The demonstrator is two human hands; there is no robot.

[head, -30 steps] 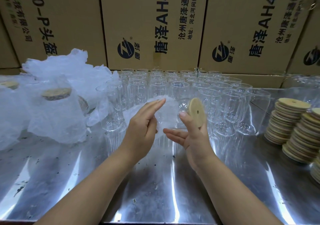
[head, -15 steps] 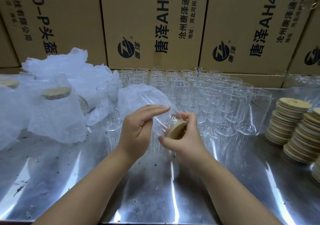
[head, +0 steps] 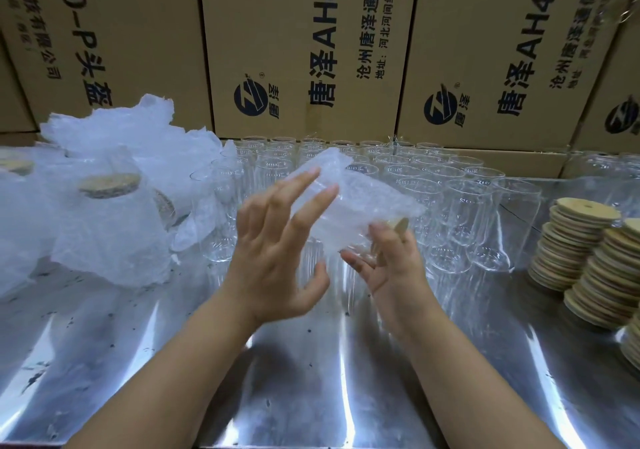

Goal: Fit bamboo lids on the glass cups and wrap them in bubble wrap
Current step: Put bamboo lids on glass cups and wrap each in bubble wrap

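Above the shiny metal tabletop [head: 311, 362], both hands hold a clear glass cup wrapped in see-through bubble wrap [head: 349, 203]. The left hand [head: 277, 251] presses flat, fingers spread, on the wrap. The right hand [head: 391, 261] holds the end with the round bamboo lid [head: 398, 225].

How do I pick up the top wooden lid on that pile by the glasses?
Pinch the top bamboo lid by its thin rim, coming from above and the front. It lies flat on its stack, so its edge is free, and the empty glass cups crowd its left.
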